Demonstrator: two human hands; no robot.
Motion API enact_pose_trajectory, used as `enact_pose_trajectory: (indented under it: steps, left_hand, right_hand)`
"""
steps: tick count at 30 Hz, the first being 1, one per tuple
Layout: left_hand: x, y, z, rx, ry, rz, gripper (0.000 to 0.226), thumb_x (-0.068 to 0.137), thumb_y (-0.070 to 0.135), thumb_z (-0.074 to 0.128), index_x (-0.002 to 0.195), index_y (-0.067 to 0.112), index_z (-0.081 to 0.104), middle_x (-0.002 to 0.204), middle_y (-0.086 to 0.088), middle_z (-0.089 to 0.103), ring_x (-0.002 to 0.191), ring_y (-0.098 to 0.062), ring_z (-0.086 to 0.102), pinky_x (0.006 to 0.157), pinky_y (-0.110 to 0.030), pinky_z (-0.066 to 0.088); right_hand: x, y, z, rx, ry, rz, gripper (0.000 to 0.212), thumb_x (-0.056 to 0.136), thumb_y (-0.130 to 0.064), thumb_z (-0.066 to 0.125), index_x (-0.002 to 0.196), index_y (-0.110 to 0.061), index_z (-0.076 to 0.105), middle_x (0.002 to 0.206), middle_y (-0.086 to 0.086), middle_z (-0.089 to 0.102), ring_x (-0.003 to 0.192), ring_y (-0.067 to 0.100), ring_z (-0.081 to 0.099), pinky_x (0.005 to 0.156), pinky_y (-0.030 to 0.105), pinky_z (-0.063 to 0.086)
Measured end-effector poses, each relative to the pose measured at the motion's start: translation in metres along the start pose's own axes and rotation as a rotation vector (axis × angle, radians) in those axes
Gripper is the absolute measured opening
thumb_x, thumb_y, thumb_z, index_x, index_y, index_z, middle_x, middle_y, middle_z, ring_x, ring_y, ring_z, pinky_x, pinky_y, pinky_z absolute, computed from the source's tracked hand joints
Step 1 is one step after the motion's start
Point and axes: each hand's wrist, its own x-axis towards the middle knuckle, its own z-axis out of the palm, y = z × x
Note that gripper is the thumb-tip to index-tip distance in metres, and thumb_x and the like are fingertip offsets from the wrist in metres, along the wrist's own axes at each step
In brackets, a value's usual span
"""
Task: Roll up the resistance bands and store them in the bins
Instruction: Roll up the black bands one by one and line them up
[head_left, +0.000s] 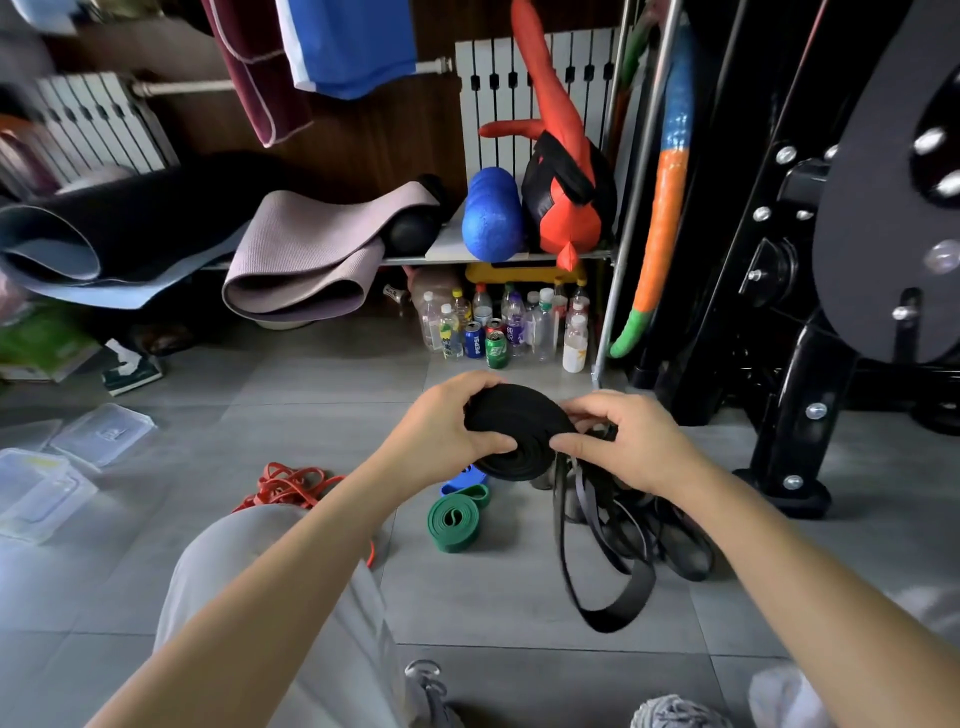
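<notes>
A black resistance band (514, 434), wound into a thick coil, is held above the floor between both hands. My left hand (441, 421) grips the coil's left side, thumb on its face. My right hand (628, 441) pinches the right side, where the band's loose tail (608, 587) hangs down in loops to the floor. A rolled green band (453, 522) lies on the tiles below, with a blue band (462, 480) partly hidden behind the coil. A tangled red band (291, 486) lies left of my knee. Clear plastic bins (47, 488) sit at the far left.
Bottles and cans (506, 327) stand under a shelf holding a blue foam roller (491, 215) and yoga mats (306, 260). A black machine frame (800, 415) stands at the right. My grey-trousered leg (270, 597) fills the lower left.
</notes>
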Motion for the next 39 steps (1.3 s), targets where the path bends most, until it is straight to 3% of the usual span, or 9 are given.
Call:
enact_pose_trajectory:
  steps: [5,10,14,17,21,25,33,36,39]
  left_hand:
    - [0.002,0.009,0.005,-0.206,0.071,0.001,0.048,0.068,0.009,0.081,0.102,0.034,0.057,0.101,0.012,0.064,0.096,-0.01,0.064,0.079,-0.022,0.054]
    - [0.0,0.009,0.006,-0.466,0.097,-0.031,0.05,0.068,-0.002,0.078,0.098,0.034,0.061,0.103,0.004,0.068,0.095,-0.018,0.067,0.077,-0.032,0.057]
    - [-0.006,0.003,0.007,-0.626,0.071,-0.107,0.044,0.074,-0.003,0.074,0.104,0.026,0.059,0.105,0.0,0.068,0.096,-0.024,0.067,0.076,-0.04,0.058]
    - [-0.006,0.003,0.002,-0.363,0.0,-0.071,0.042,0.075,0.006,0.075,0.104,0.028,0.053,0.108,0.003,0.063,0.102,-0.02,0.062,0.079,-0.031,0.056]
    - [0.0,0.01,-0.013,0.275,-0.084,0.193,0.08,0.073,0.033,0.077,0.136,0.048,0.029,0.131,0.011,0.041,0.12,-0.011,0.044,0.092,-0.031,0.045]
    - [0.007,0.023,-0.012,0.513,-0.239,0.319,0.07,0.079,0.028,0.069,0.135,0.05,0.033,0.122,0.014,0.053,0.109,-0.007,0.047,0.09,-0.031,0.043]
    - [0.004,0.022,-0.003,0.036,-0.068,0.207,0.058,0.079,0.012,0.071,0.119,0.051,0.055,0.114,0.018,0.061,0.105,-0.006,0.058,0.092,-0.027,0.049]
    - [0.0,0.023,-0.003,-0.282,0.016,0.139,0.065,0.079,-0.001,0.07,0.107,0.057,0.058,0.105,0.026,0.064,0.099,-0.006,0.064,0.079,-0.019,0.053]
    - [-0.001,0.026,-0.002,-0.589,0.122,0.064,0.059,0.081,-0.007,0.065,0.111,0.043,0.06,0.105,0.011,0.068,0.091,-0.01,0.066,0.071,-0.034,0.058]
  right_hand:
    - [-0.008,0.0,0.001,0.197,-0.003,0.053,0.044,0.071,-0.031,0.079,0.104,-0.051,0.057,0.092,-0.036,0.065,0.095,-0.011,0.061,0.084,0.007,0.046]
    - [-0.015,0.005,0.014,0.598,0.051,0.076,0.044,0.061,-0.019,0.079,0.1,-0.031,0.064,0.095,-0.014,0.073,0.095,0.007,0.068,0.082,0.018,0.053]
    - [-0.01,0.001,0.016,0.563,0.068,0.087,0.044,0.071,-0.004,0.079,0.1,-0.032,0.063,0.095,-0.012,0.073,0.093,0.006,0.069,0.076,0.014,0.052]
    - [-0.004,-0.002,0.01,0.46,0.041,0.084,0.045,0.069,-0.007,0.081,0.101,-0.033,0.062,0.097,-0.012,0.071,0.094,0.005,0.068,0.083,0.017,0.052]
    - [0.004,-0.009,0.002,0.271,-0.064,0.06,0.047,0.068,-0.009,0.082,0.11,-0.022,0.065,0.093,-0.018,0.067,0.089,-0.005,0.065,0.085,0.014,0.05]
    - [0.004,-0.008,-0.005,0.266,-0.056,0.069,0.049,0.066,-0.011,0.083,0.102,-0.031,0.057,0.098,-0.006,0.071,0.093,0.007,0.068,0.09,0.033,0.053]
    - [-0.014,0.006,-0.014,0.447,0.046,0.104,0.049,0.057,-0.03,0.086,0.1,-0.038,0.064,0.097,-0.015,0.073,0.095,0.004,0.068,0.087,0.021,0.052]
    - [-0.018,0.014,-0.013,0.569,0.034,0.125,0.047,0.058,-0.02,0.08,0.101,-0.031,0.065,0.093,-0.015,0.073,0.092,0.006,0.069,0.079,0.017,0.054]
    - [-0.02,0.015,-0.005,0.613,0.068,0.116,0.043,0.066,-0.004,0.076,0.105,-0.02,0.067,0.093,-0.006,0.075,0.093,0.011,0.07,0.078,0.017,0.054]
